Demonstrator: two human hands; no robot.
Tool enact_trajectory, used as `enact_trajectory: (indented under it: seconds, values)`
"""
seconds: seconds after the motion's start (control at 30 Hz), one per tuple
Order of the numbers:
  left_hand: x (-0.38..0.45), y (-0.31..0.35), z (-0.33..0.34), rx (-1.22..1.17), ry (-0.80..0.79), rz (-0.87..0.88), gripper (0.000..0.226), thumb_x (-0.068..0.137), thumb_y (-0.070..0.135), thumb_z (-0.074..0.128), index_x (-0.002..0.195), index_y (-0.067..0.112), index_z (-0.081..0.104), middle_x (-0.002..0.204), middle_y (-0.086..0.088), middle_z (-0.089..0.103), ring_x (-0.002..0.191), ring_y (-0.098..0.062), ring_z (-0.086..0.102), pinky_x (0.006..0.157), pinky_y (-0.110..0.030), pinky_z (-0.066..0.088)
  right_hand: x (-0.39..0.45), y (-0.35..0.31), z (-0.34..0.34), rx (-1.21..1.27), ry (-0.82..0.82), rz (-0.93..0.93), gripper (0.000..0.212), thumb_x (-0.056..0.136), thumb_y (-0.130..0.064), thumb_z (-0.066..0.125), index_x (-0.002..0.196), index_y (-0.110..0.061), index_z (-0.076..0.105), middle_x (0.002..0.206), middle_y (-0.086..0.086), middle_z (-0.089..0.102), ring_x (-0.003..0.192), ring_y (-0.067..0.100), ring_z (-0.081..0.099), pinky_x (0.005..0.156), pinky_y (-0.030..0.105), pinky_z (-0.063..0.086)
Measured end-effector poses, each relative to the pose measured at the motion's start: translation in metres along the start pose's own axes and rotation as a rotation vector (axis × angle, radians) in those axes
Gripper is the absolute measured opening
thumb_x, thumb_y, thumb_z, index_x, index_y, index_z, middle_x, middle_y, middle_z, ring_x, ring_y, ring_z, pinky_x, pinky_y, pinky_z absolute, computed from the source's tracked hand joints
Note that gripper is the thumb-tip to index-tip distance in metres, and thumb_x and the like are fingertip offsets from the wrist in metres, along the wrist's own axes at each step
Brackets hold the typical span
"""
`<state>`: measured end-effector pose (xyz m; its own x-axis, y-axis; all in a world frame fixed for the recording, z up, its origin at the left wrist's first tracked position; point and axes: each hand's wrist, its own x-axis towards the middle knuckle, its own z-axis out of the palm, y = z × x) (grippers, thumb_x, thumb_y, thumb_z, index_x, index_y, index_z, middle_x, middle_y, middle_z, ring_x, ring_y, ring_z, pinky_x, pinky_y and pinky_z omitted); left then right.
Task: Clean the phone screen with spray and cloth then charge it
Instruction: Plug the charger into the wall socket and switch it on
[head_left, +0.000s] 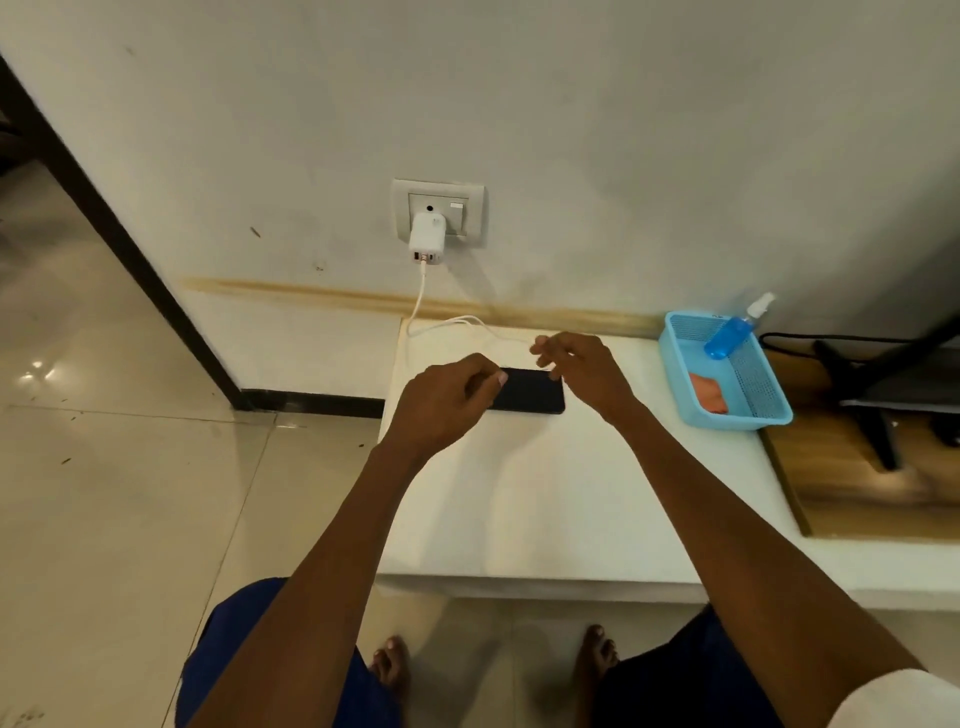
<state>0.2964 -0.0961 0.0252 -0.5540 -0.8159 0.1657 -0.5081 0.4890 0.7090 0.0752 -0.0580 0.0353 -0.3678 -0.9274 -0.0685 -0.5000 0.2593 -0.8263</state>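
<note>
- A white charger (427, 240) sits in the wall socket (439, 213); its cable (418, 306) drops to the white counter (545, 493).
- The left hand (441, 405), fingers curled, grips the left end of the dark phone (532, 391), which lies flat on the counter.
- The right hand (582, 364), just past the phone, pinches the cable's end.
- In the blue basket (727, 371) at right are the spray bottle (735, 330) and a pink cloth (707, 393).

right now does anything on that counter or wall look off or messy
Nothing spilled or broken. The spray bottle lies tilted across the blue basket rim instead of standing, beside the orange cloth. A yellowish stain streak runs along the wall below the charger. The phone lies flat.
</note>
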Motion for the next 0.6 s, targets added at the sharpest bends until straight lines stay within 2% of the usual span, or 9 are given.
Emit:
enact_trajectory:
  seconds: [0.1,0.2,0.3,0.4,0.5,0.6]
  values:
    - [0.0,0.009,0.023,0.061,-0.138,0.057,0.018,0.098,0.048,0.045,0.103,0.039,0.06,0.09,0.02,0.069,0.081,0.0,0.06,0.066,-0.024,0.043,-0.034,0.044,-0.03,-0.001,0.032,0.065,0.021,0.098,-0.028,0.055,0.093,-0.02,0.075,0.085,-0.001,0.074,0.079,0.021,0.07,0.075,0.031,0.055]
    - [0.003,0.023,0.047,0.081,-0.215,0.106,0.019,0.098,0.048,0.046,0.11,0.04,0.059,0.095,0.021,0.067,0.079,-0.001,0.059,0.065,-0.021,0.041,-0.066,0.081,-0.053,0.025,0.068,0.118,0.021,0.099,-0.017,0.054,0.093,-0.019,0.074,0.085,0.003,0.073,0.074,0.018,0.066,0.071,0.031,0.053]
    - [0.006,0.037,0.068,0.093,-0.261,0.13,0.023,0.098,0.05,0.046,0.115,0.041,0.058,0.098,0.021,0.066,0.077,-0.001,0.057,0.064,-0.022,0.04,-0.08,0.106,-0.077,-0.063,0.142,0.228,0.02,0.096,-0.023,0.054,0.095,-0.021,0.074,0.084,-0.005,0.074,0.081,0.019,0.069,0.082,0.04,0.056]
    - [0.009,0.055,0.09,0.095,-0.268,0.152,0.025,0.098,0.051,0.047,0.118,0.041,0.058,0.096,0.021,0.066,0.081,-0.002,0.059,0.065,-0.019,0.037,-0.09,0.123,-0.102,-0.201,0.313,0.36,0.014,0.093,-0.036,0.055,0.1,-0.028,0.065,0.092,-0.009,0.072,0.091,0.02,0.067,0.089,0.044,0.054]
    - [0.011,0.07,0.113,0.111,-0.237,0.19,0.029,0.099,0.049,0.048,0.124,0.038,0.058,0.1,0.02,0.067,0.088,-0.005,0.062,0.071,-0.019,0.038,-0.101,0.141,-0.115,-0.415,0.481,0.341,0.038,0.092,-0.05,0.058,0.119,-0.024,0.052,0.108,0.001,0.069,0.099,0.023,0.067,0.085,0.042,0.056]
    - [0.015,0.086,0.137,0.157,-0.19,0.256,0.037,0.099,0.045,0.05,0.133,0.029,0.056,0.117,0.011,0.067,0.097,-0.016,0.065,0.084,-0.03,0.045,-0.104,0.16,-0.128,-0.46,0.566,0.44,0.071,0.087,-0.064,0.056,0.138,-0.016,0.039,0.131,0.01,0.056,0.115,0.031,0.06,0.094,0.046,0.052]
